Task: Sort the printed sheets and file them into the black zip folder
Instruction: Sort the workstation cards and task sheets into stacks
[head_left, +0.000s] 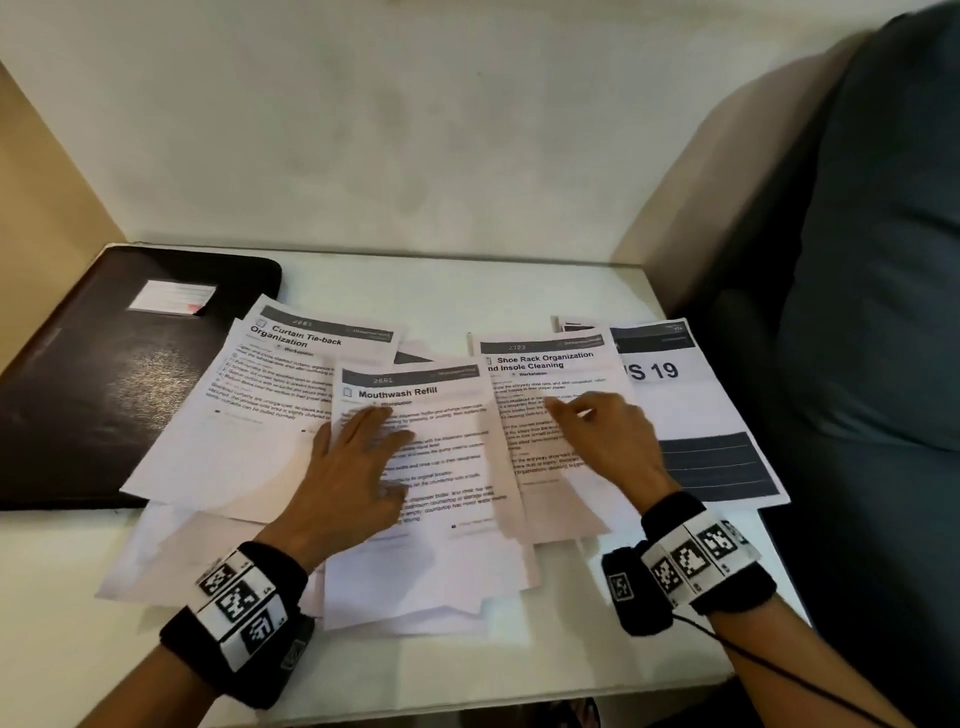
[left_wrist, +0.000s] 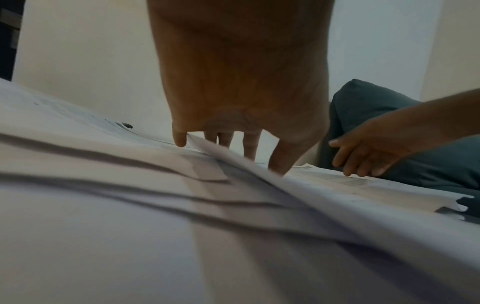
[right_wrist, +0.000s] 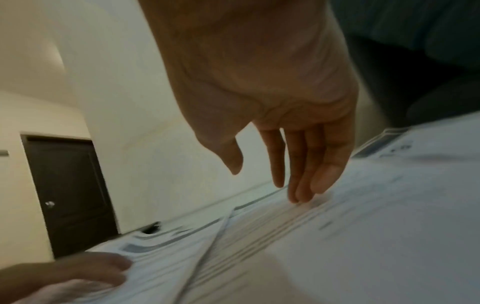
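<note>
Both hands lie flat-fingered, seemingly pressing the printed sheets (head_left: 436, 457); the black zip folder (head_left: 104, 374) lies left of them.

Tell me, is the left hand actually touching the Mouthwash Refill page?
Touching. In the head view the left hand lies flat on the Mouthwash Refill sheet, and the left wrist view shows its fingertips pressing onto the paper.

Sheets: we see white printed paper sheets (head_left: 436, 467) fanned flat and overlapping on the table; headings read "Mouthwash Refill", "Curtain Tie-back Organization", "Shoe Rack Organization".
Folder: we note the black leather-look zip folder (head_left: 104, 384) lying flat, closed, at left; sheet corners overlap it.
</note>
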